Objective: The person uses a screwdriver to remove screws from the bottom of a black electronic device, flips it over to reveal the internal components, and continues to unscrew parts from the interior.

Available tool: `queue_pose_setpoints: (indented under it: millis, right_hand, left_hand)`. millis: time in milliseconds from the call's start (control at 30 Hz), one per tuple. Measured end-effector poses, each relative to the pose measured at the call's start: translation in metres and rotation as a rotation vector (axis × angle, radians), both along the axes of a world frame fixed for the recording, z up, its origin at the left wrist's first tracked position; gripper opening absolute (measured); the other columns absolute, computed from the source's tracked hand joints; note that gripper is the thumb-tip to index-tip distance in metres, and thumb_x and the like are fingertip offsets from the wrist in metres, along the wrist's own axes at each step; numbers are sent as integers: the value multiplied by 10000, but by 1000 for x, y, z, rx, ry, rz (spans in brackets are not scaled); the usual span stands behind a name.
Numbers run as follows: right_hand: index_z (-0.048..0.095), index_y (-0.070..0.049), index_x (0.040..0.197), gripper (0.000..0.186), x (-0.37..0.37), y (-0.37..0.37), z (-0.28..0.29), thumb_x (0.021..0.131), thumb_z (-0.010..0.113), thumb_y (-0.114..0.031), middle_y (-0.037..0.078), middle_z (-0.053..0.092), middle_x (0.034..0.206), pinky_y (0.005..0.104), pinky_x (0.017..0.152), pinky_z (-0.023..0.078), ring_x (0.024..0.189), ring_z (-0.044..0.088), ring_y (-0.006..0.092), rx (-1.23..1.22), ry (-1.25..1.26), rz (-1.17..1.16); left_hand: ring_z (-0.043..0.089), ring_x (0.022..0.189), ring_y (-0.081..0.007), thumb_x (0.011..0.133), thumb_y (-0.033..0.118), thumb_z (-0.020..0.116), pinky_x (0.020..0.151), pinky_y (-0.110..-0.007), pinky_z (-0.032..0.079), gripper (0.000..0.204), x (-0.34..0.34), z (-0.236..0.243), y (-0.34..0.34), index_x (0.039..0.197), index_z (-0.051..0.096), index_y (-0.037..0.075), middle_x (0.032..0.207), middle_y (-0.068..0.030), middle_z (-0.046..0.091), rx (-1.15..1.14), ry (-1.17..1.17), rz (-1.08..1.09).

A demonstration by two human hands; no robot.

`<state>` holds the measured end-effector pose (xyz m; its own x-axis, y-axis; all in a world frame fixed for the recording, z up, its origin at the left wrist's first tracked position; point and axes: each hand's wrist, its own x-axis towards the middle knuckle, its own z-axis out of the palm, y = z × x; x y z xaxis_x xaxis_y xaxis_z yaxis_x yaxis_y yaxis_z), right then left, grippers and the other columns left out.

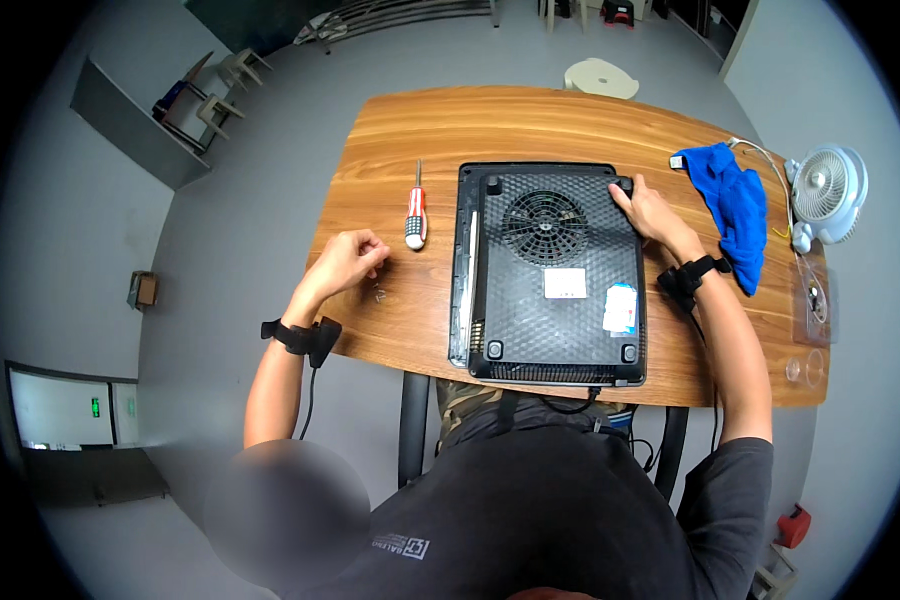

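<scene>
A black laptop-like device [545,300] lies underside up on the wooden table [440,120], showing a round fan grille, rubber feet and stickers. My right hand [642,208] grips its upper right edge, thumb on top. My left hand [355,255] is curled at the table's left side, apart from the device; whether its fingertips hold anything small is unclear. Just up and right of that hand lies a screwdriver [417,205] with a red, white and dark patterned handle, its shaft pointing away from me.
A blue cloth [732,205] lies right of the device, beside a white fan [822,190], cables and clear plastic items [808,370]. A pale stool [600,78] stands beyond the far edge; more stools [215,115] are at the back left.
</scene>
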<state>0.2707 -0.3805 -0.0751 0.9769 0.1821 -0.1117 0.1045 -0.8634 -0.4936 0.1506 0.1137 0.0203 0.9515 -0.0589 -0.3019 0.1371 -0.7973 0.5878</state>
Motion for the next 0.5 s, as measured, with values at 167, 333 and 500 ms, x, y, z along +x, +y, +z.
queue_pose_setpoints:
  millis: [167, 333, 500]
  right_hand:
    - [436, 193, 1262, 823, -2, 0, 1, 1039, 480, -598, 445, 646, 1046, 543, 942, 513, 1067, 642, 557, 29, 5, -3]
    - [406, 231, 1301, 891, -2, 3, 5, 1037, 453, -619, 445, 652, 1040, 547, 964, 514, 1085, 639, 556, 55, 35, -14]
    - [444, 196, 1253, 848, -3, 2, 4, 1033, 458, -623, 423, 663, 1003, 567, 929, 526, 1028, 649, 564, 62, 6, -4]
  left_hand:
    - [704, 651, -146, 1037, 279, 642, 507, -305, 554, 295, 15, 0, -80, 1002, 587, -9, 751, -61, 668, -51, 41, -73]
    - [707, 617, -256, 1037, 369, 633, 619, -387, 570, 427, 59, -26, -123, 1108, 566, -46, 768, -178, 688, 169, -337, -188]
    - [685, 1003, -500, 1031, 531, 549, 899, -547, 528, 630, 111, -28, -152, 1241, 565, -63, 1013, -351, 702, 252, -223, -80]
